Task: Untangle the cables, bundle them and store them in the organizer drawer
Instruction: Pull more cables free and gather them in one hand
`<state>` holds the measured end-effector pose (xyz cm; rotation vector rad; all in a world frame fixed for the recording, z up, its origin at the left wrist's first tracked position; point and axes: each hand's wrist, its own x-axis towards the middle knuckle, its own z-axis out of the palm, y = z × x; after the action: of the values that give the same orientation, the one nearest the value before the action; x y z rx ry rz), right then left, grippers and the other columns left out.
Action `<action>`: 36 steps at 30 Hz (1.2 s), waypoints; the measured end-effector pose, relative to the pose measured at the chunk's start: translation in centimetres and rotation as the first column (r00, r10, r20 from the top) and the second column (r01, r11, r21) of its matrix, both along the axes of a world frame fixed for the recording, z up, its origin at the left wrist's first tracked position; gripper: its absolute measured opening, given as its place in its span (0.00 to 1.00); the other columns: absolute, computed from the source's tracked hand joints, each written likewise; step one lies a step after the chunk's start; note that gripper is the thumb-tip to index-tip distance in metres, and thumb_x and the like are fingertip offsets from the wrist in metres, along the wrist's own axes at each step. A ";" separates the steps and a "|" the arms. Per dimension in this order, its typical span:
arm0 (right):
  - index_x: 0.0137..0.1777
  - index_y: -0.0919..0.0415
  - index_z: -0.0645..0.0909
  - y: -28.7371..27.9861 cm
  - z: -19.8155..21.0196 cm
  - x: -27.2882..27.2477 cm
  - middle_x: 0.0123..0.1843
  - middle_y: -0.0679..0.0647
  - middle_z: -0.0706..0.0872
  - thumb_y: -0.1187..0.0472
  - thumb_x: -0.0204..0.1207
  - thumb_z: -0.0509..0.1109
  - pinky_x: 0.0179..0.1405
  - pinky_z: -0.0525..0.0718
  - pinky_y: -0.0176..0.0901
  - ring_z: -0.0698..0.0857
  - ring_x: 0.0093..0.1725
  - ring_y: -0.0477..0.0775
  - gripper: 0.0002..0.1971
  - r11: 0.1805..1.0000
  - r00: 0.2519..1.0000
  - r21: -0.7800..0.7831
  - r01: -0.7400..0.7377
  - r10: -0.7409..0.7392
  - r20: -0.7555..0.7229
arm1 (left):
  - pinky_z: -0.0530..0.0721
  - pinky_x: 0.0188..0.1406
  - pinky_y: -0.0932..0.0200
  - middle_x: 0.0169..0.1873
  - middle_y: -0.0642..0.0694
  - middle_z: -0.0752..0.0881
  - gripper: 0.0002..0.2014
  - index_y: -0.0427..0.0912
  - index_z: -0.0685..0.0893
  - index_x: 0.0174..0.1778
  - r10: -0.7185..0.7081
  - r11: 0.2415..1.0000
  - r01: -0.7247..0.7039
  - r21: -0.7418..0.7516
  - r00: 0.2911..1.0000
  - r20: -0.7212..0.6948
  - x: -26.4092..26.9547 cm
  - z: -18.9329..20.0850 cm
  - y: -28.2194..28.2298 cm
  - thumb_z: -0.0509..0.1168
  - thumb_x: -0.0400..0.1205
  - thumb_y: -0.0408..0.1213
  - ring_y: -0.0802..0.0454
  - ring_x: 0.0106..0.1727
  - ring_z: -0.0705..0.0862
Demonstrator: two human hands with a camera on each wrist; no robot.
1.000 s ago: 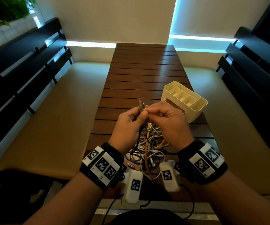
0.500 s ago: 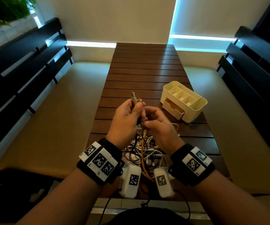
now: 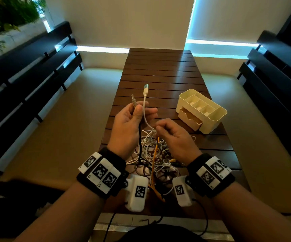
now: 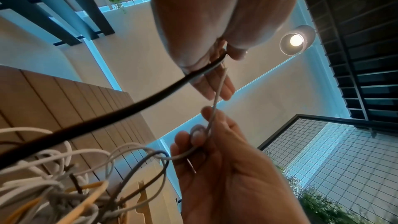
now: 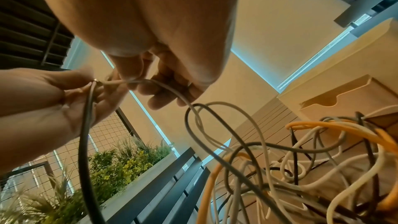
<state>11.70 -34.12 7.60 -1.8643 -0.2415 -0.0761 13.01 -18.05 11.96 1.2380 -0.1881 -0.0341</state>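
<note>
left hand [image 3: 129,123]: raised above the cable tangle, on the side away from the organizer; thumb and fingers pinch the black cable just below its plug, and the white cable runs up across the same fingers.
right hand [image 3: 174,137]: lower than the left hand, between it and the organizer, right over the tangle; fingers curled, thumb and forefinger pinching the white cable where it leaves the heap.
black cable [image 3: 139,137]: long axis near upright; it climbs from the tangle to the left hand, its metal plug tip [image 3: 133,99] pointing up and away from the person, leaning slightly away from the organizer.
white cable [image 3: 145,112]: rises from the right hand's pinch in a gentle curve past the left fingers; its usb plug [image 3: 146,89] stands highest of all, pointing straight up and away from the person.
cable tangle [image 3: 157,159]: heap of white, grey, dark and orange cables lying on the table, on the person's side of the organizer and under both hands; an orange cable [image 3: 154,158] runs through it toward the person.
organizer [image 3: 209,117]: cream box with open top compartments, standing on the table; its drawer [image 3: 190,118] is pulled partly out, facing the tangle.
table [image 3: 160,70]: dark slatted wood, long axis running away from the person past the organizer.
wrist views: confirm both pinches; the loops hang slack below the hands.
</note>
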 end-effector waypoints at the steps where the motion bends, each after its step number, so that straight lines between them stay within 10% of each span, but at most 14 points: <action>1: 0.54 0.52 0.83 0.2 -0.1 0.0 0.47 0.57 0.85 0.60 0.86 0.64 0.49 0.85 0.56 0.83 0.47 0.59 0.06 1.000 1.000 -0.024 -0.002 0.003 0.007 | 0.88 0.48 0.57 0.46 0.42 0.91 0.13 0.33 0.79 0.65 -0.005 1.000 0.005 0.016 1.000 -0.004 -0.1 -0.1 -0.1 0.54 0.90 0.35 0.47 0.49 0.91; 5: 0.53 0.48 0.84 0.4 -0.8 -0.1 0.46 0.50 0.87 0.58 0.85 0.66 0.51 0.86 0.59 0.85 0.47 0.53 0.05 0.996 1.000 -0.085 0.006 -0.005 0.010 | 0.87 0.51 0.49 0.34 0.49 0.81 0.12 0.36 0.81 0.63 -0.009 0.996 0.006 0.090 1.000 0.028 -0.3 -0.1 -0.3 0.54 0.90 0.34 0.55 0.36 0.82; 10: 0.55 0.51 0.84 0.2 -1.4 -0.3 0.47 0.44 0.86 0.59 0.84 0.67 0.49 0.84 0.40 0.84 0.48 0.43 0.05 0.985 0.999 -0.170 -0.015 0.021 0.033 | 0.88 0.50 0.51 0.32 0.51 0.80 0.10 0.39 0.81 0.57 0.011 0.999 -0.012 0.044 1.000 0.021 -0.1 0.5 0.2 0.55 0.90 0.36 0.57 0.34 0.83; 17: 0.52 0.55 0.85 0.2 -1.8 -0.7 0.43 0.48 0.85 0.57 0.85 0.66 0.42 0.82 0.33 0.84 0.43 0.44 0.06 0.983 0.997 -0.169 -0.066 0.072 0.029 | 0.68 0.27 0.59 0.26 0.52 0.70 0.13 0.42 0.73 0.43 -0.054 0.998 0.054 -0.043 0.998 0.013 -0.5 1.0 0.5 0.51 0.91 0.40 0.54 0.26 0.66; 24: 0.51 0.52 0.84 -1.7 -4.0 0.0 0.46 0.46 0.84 0.50 0.87 0.60 0.53 0.84 0.56 0.83 0.48 0.46 0.12 0.908 0.994 -0.410 -0.086 0.053 -0.092 | 0.59 0.20 0.61 0.23 0.53 0.66 0.17 0.45 0.71 0.38 0.001 0.994 0.002 -0.109 1.000 0.029 -0.8 3.5 2.2 0.48 0.92 0.42 0.56 0.22 0.59; 27: 0.51 0.50 0.82 -2.9 -3.2 0.0 0.47 0.49 0.84 0.51 0.87 0.61 0.52 0.85 0.55 0.83 0.48 0.49 0.09 0.926 0.990 -0.377 -0.024 -0.030 -0.137 | 0.62 0.20 0.61 0.23 0.53 0.67 0.16 0.45 0.71 0.38 0.027 0.998 -0.030 0.048 0.998 0.061 -0.4 3.7 3.2 0.50 0.92 0.42 0.56 0.22 0.61; 32: 0.50 0.51 0.82 -2.0 1.0 -0.1 0.42 0.43 0.83 0.59 0.84 0.67 0.40 0.78 0.25 0.82 0.41 0.37 0.03 0.976 0.995 -0.210 0.062 -0.043 0.090 | 0.67 0.25 0.58 0.22 0.58 0.72 0.13 0.33 0.79 0.48 0.001 0.878 -0.035 0.478 0.998 0.070 -0.3 -0.1 2.6 0.61 0.89 0.41 0.61 0.22 0.67; 36: 0.50 0.55 0.84 -0.8 2.7 -0.6 0.42 0.42 0.83 0.62 0.83 0.69 0.40 0.77 0.24 0.82 0.41 0.36 0.02 0.981 0.984 -0.190 0.027 0.007 0.175 | 0.86 0.44 0.59 0.40 0.51 0.88 0.08 0.42 0.87 0.54 -0.123 0.792 0.029 0.610 0.986 0.113 -1.0 -0.8 1.3 0.70 0.83 0.41 0.59 0.39 0.86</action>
<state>11.10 -34.88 10.34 -2.0528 -0.3719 -0.2323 12.01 -16.75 11.18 1.8845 -0.3769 -0.0782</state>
